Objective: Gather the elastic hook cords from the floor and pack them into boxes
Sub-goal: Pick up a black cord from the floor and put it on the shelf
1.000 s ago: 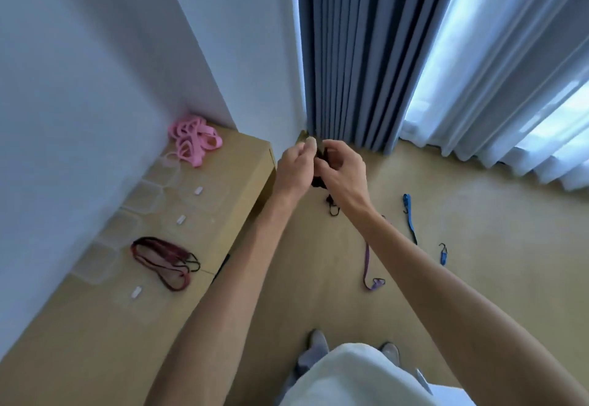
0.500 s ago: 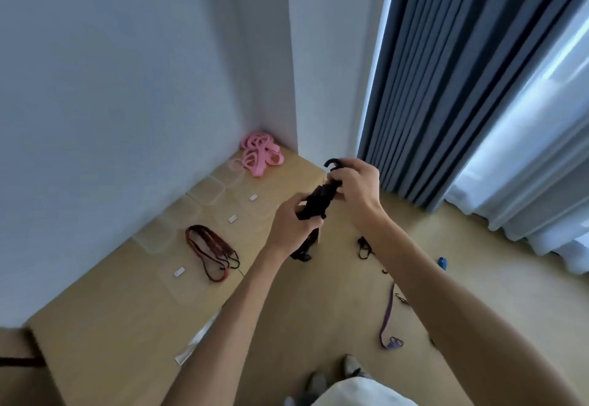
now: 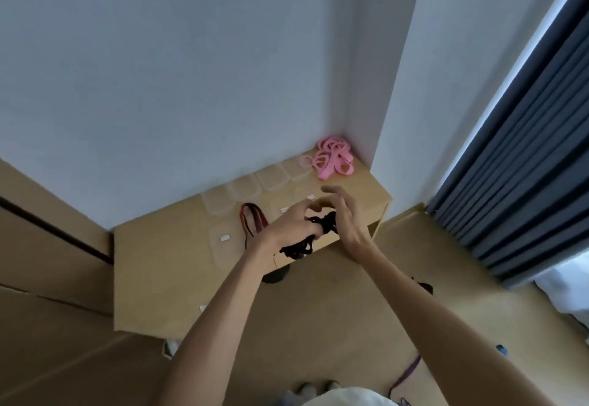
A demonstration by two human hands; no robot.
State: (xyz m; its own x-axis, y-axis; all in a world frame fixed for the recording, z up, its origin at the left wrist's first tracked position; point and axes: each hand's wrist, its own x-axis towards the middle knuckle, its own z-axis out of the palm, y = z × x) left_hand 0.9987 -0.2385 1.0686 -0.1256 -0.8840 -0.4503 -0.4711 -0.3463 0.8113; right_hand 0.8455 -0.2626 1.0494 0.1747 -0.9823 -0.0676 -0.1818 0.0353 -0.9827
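My left hand (image 3: 288,227) grips a bundled black hook cord (image 3: 318,230) over the front edge of a low wooden cabinet (image 3: 153,265). My right hand (image 3: 345,214) is beside it with fingers spread and curved, touching the bundle's right end. Loops of the cord hang below my left hand. A row of clear plastic boxes (image 3: 251,187) lines the wall on the cabinet top. A dark red cord (image 3: 253,221) lies by them, and a pink cord pile (image 3: 333,157) sits in the far corner. A purple cord (image 3: 406,373) and a blue hook (image 3: 502,349) lie on the floor.
Clear lids with white tabs (image 3: 223,243) lie on the cabinet top. Dark grey curtains (image 3: 516,182) hang at the right. Another black cord (image 3: 424,286) lies on the floor behind my right arm. A dark object (image 3: 275,275) sits under the cabinet's edge.
The view has swung left toward the cabinet. Both hands carried the black cord over the cabinet's front edge, and my right hand's fingers have loosened from the bundle.
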